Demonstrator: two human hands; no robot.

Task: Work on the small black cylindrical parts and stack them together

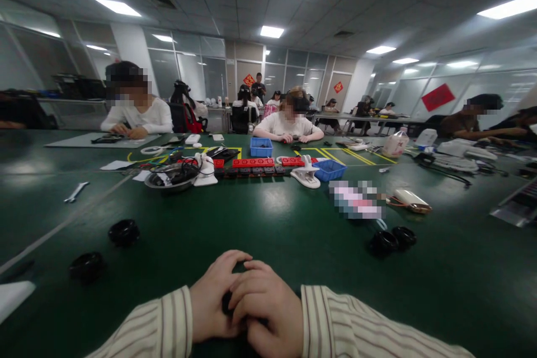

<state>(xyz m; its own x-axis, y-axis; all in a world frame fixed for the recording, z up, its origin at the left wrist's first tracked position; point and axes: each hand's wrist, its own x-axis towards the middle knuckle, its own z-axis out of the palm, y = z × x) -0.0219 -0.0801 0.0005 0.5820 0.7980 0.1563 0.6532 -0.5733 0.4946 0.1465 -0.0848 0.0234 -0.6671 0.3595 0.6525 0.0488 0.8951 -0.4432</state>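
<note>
At the near edge of a long green tabletop (268, 218), a person in striped sleeves folds the left hand (212, 299) and right hand (266, 307) over each other. Both are curled closed around a small black part (227, 302), of which only a sliver shows between the fingers.

A broad stretch of bare green lies open ahead of the hands, running up to a row of red socket strips (253, 162) across the middle. To either side the room narrows. Four black rings lie loose: two to the left (123, 232) and two close together to the right (392, 240), all well apart from the hands. One wrench (76, 192) lies farther out on the left, and a white sheet (12, 296) sits at the near-left edge.

Two blue bins (260, 147) stand beyond and just beside the strips. Three co-workers (288, 123) sit along the far side, hands down at their own work.
</note>
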